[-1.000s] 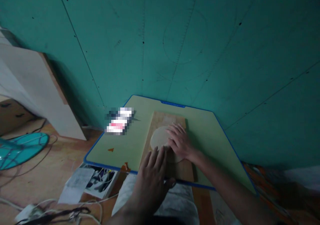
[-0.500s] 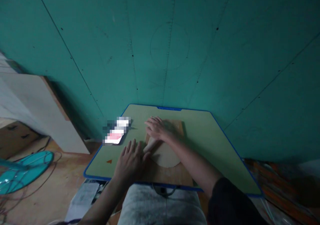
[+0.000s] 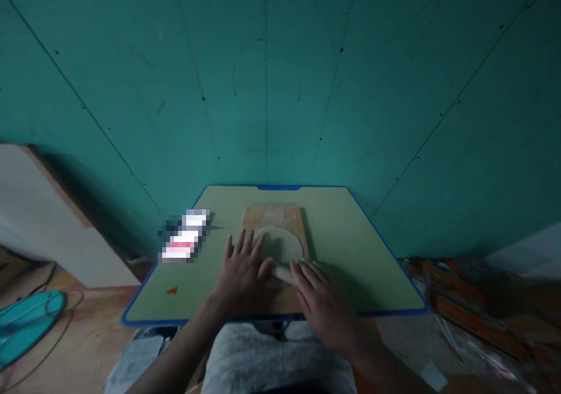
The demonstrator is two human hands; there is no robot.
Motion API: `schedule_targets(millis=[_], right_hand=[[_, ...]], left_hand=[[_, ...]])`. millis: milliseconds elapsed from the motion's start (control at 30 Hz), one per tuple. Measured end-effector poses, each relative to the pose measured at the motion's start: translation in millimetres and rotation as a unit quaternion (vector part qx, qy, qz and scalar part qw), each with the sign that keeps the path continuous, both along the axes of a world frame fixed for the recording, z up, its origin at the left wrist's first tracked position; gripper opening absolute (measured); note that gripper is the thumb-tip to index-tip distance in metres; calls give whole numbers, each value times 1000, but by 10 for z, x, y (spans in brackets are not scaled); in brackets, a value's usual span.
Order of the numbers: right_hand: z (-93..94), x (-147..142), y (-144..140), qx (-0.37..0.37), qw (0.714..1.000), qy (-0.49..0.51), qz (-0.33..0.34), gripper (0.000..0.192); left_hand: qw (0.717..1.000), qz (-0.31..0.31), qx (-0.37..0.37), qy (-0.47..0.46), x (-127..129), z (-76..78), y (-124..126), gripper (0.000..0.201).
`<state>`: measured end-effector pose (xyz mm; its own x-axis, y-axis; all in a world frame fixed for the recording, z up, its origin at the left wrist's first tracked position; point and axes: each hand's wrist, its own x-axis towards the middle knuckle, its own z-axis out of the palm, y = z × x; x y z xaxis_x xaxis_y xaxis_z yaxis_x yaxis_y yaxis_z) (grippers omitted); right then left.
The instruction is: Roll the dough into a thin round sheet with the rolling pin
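Note:
A thin pale sheet of dough (image 3: 280,243) with a rounded far edge lies on a wooden board (image 3: 272,213). Across its near part runs a light rolling pin (image 3: 284,275), slightly slanted, with both ends covered by my hands. My left hand (image 3: 243,270) is open at the pin's left end, palm down, fingers spread over the dough's left side and thumb by the pin. At the right end, my right hand (image 3: 318,293) rests over the pin with its fingers close together across it. The part under the palms is hidden.
The board lies on a small pale-green table (image 3: 372,286) with a blue rim, against a green wall (image 3: 272,90). A blurred-out phone-like object (image 3: 184,237) and a small orange triangle (image 3: 172,290) are on the left. A turquoise round base (image 3: 33,324) stands on the floor.
My right hand has come back from the board's far left to its near right, swinging the rolling pin from steeply slanted to nearly crosswise. My left hand stays spread. The view has turned slightly right.

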<state>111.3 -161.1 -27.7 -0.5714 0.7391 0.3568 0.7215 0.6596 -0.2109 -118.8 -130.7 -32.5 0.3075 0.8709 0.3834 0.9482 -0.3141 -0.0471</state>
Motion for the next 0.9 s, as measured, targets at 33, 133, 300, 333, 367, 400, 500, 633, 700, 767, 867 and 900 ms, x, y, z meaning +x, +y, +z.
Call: schedule_targets(millis=[33,133,300,333,367,400,500,633,700,767,867,900], right_hand=[[-13,-3,9,0,1000,9,-7,51],[-65,20,59,4,999,40,-26,51],[-175,156,248,11,994,89,-60,42],[-199,191,312,11,993,100,-67,40],[-223,227,379,12,991,113,-76,40],[-247,261,446,13,988,125,-85,40],[-301,330,574,22,983,140,-116,42],[-264,271,417,19,987,117,-111,38],[-189,180,232,-10,991,106,-76,39],[-96,81,56,-35,994,91,-45,44],[4,-12,-78,-25,997,67,-36,49],[13,-19,-79,-15,997,60,-39,49]], left_hand=[[1000,-1,-13,1,34,36,102,53],[999,-5,-54,1,170,132,408,50],[992,-37,-120,-32,449,211,894,49],[990,-43,-128,-38,509,220,990,47],[989,-48,-133,-42,570,230,1084,46],[989,-52,-135,-44,628,243,1169,45],[990,-46,-124,-56,747,294,1319,42],[992,-28,-103,-70,638,316,1107,42],[992,-29,-98,-68,478,275,860,42],[994,-38,-80,-60,311,212,617,41],[997,-44,-48,-47,172,141,416,40],[997,-41,-45,-44,169,135,410,40]])
